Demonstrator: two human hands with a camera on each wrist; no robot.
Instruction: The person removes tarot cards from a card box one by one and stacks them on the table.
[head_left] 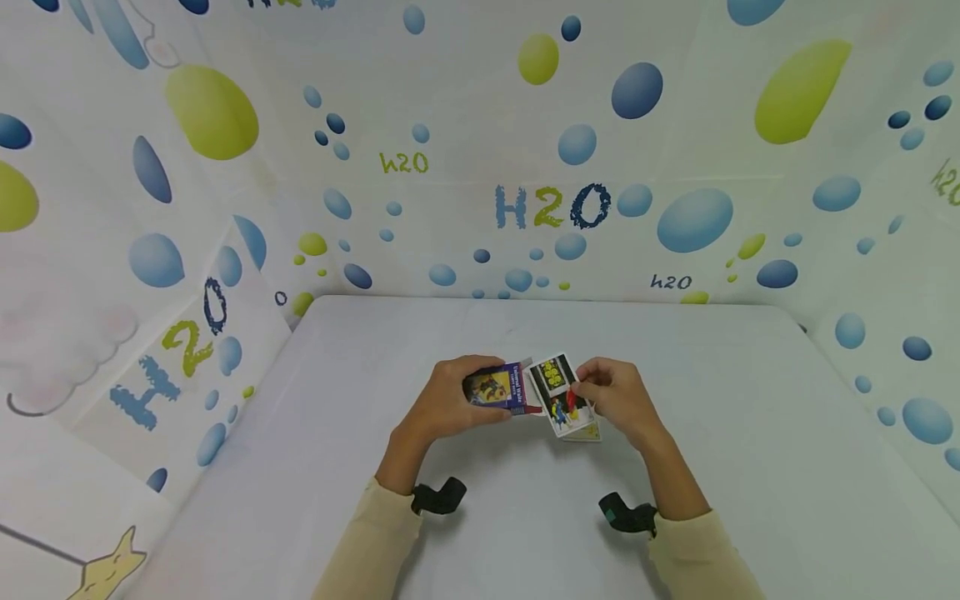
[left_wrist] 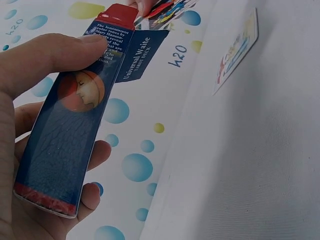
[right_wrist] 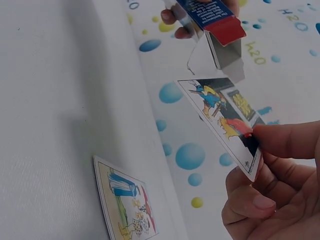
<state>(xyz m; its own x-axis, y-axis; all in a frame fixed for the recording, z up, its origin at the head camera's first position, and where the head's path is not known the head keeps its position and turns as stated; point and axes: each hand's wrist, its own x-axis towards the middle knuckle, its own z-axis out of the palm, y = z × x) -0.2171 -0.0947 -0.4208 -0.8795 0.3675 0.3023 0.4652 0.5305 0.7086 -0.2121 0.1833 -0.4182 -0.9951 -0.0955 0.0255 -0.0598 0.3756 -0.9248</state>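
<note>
My left hand [head_left: 450, 398] grips a blue tarot deck box [left_wrist: 67, 115] with red ends, thumb along its narrow side. Its end flap hangs out, and in the right wrist view the open end [right_wrist: 227, 47] faces the other hand. Between thumb and fingers, my right hand [head_left: 618, 396] pinches a tarot card [right_wrist: 220, 115] with a black picture of figures, tilted just beside the box's open end. Another tarot card [right_wrist: 127, 202] lies face up on the table below it, partly covered by the held card in the head view.
The white table [head_left: 480, 533] stretches out around both hands. Behind it and at the sides hangs a white cloth [head_left: 465, 100] with blue and green spots and H2O lettering. A black wrist camera [head_left: 440, 497] sits on the left wrist, another black wrist camera [head_left: 627, 514] on the right.
</note>
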